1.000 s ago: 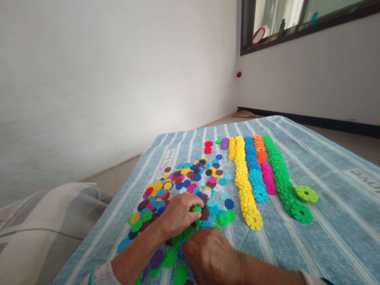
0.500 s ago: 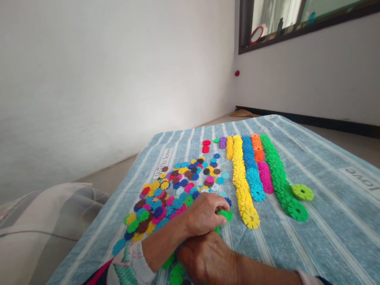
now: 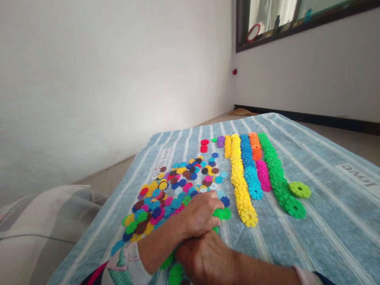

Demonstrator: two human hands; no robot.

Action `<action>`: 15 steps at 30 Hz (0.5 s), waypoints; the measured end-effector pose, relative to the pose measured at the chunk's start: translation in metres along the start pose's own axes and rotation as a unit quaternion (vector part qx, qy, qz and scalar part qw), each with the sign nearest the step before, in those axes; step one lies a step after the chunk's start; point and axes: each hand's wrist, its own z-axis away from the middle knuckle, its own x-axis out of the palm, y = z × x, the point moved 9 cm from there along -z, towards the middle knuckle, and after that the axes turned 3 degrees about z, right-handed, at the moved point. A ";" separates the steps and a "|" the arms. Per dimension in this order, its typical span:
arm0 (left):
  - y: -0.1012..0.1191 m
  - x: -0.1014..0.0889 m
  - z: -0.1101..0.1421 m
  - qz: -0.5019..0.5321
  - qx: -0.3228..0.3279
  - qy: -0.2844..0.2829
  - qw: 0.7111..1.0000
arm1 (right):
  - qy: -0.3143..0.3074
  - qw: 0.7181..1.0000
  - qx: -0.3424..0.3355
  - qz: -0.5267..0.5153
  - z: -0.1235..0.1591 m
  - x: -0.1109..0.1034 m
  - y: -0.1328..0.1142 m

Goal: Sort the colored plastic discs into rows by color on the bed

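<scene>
Home room: striped cloth (image 3: 326,233), round mirror (image 3: 253,33) by window (image 3: 319,8).

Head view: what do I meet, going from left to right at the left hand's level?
Grey-and-white cloth, loose mixed-colour pieces, left hand, green pieces, near end of the yellow row, near end of the green row.

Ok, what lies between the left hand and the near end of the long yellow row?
In the head view: green discs, a dark blue disc, then striped cloth.
</scene>
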 end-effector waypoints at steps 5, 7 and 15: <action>-0.008 0.001 0.001 0.016 -0.024 0.012 1.000 | 0.000 1.000 0.004 0.000 -0.001 0.004 0.002; -0.009 0.001 0.002 0.025 -0.027 0.019 0.999 | 0.000 1.000 -0.001 0.007 -0.001 0.006 0.002; -0.009 0.000 0.003 0.015 -0.018 0.025 0.999 | 0.007 0.999 0.000 0.034 -0.001 0.019 0.005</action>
